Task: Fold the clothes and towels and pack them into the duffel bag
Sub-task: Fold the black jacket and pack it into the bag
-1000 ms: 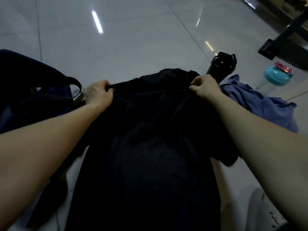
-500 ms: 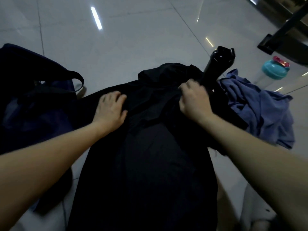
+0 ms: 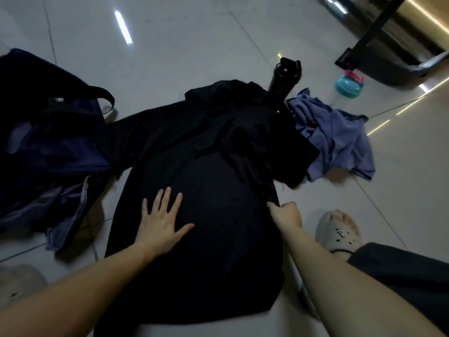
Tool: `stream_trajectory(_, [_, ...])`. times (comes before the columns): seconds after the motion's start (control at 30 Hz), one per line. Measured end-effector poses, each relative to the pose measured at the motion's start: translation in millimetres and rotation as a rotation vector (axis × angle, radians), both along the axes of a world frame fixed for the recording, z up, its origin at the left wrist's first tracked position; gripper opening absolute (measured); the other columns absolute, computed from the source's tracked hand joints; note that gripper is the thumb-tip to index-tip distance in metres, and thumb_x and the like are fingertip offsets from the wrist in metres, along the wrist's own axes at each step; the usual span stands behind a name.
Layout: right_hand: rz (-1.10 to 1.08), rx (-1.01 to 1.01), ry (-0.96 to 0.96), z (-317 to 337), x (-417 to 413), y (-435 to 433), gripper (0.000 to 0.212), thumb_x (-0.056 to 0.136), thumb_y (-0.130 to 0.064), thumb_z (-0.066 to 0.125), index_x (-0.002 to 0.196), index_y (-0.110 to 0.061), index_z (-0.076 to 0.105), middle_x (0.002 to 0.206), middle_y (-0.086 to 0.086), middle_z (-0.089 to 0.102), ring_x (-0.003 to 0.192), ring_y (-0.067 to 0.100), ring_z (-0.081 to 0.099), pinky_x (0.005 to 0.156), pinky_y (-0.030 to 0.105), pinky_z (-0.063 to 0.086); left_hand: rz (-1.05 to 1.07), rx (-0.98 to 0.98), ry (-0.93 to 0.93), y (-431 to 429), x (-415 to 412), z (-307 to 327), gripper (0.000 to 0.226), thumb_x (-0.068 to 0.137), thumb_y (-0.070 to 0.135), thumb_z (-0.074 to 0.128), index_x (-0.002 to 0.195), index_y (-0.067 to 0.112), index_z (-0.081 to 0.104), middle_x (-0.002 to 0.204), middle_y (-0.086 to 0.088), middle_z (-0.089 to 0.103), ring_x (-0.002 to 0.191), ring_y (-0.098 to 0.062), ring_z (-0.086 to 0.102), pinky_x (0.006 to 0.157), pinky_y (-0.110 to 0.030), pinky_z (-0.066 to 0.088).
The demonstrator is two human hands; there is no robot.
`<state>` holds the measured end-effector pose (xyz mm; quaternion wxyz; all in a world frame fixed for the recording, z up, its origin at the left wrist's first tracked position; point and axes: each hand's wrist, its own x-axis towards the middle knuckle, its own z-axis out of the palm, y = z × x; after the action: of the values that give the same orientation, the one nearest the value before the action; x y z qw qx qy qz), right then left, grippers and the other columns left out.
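**No legible writing**

Nowhere a word, number, brand or sign clear enough to read. On the duffel bag (image 3: 48, 154), near the strap, only a small pale patch, perhaps a label, too blurred to make out. On the grey clog (image 3: 337, 233), a few tiny light marks across the top, too small to tell as letters. No readable print on the black shirt (image 3: 206, 215), the black bottle (image 3: 283, 79), the teal cup (image 3: 346, 87) or the blue garment (image 3: 340, 137).
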<state>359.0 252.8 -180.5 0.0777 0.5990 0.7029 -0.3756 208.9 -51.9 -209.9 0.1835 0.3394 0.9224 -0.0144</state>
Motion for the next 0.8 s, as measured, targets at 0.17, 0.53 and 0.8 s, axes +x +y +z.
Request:
stream_trajectory(0.17, [-0.015, -0.297, 0.077, 13, 12, 0, 0.037, 0.082, -0.021, 0.081, 0.105, 0.004, 0.065, 0.101, 0.019, 0.069, 0.090, 0.038, 0.068, 0.087, 0.051, 0.058, -0.030, -0.096, -0.077, -15, 6, 17, 0.108, 0.079, 0.092, 0.027, 0.160, 0.032, -0.013, 0.168, -0.008, -0.018, 0.154, -0.027, -0.021, 0.122, -0.060, -0.003])
stream_trajectory(0.53, [0.163, -0.819, -0.240, 43, 81, -11, 0.051, 0.076, -0.019, 0.087, 0.120, -0.004, 0.067, 0.099, 0.010, 0.066, 0.080, 0.022, 0.065, 0.084, 0.036, 0.059, -0.025, -0.154, -0.078, -12, 14, 22, 0.123, 0.070, 0.099, 0.030, 0.160, 0.028, -0.013, 0.168, -0.013, -0.018, 0.154, -0.034, -0.018, 0.120, -0.065, 0.009])
stream_trajectory(0.8, [0.008, -0.861, -0.042, 62, 109, -20, 0.026, 0.087, -0.022, 0.071, 0.109, -0.009, 0.068, 0.098, 0.008, 0.071, 0.085, 0.021, 0.065, 0.078, 0.033, 0.051, -0.017, -0.182, -0.122, -6, 12, 29, 0.123, 0.071, 0.097, 0.038, 0.160, 0.028, -0.011, 0.168, -0.013, -0.015, 0.155, -0.035, -0.012, 0.120, -0.065, 0.014])
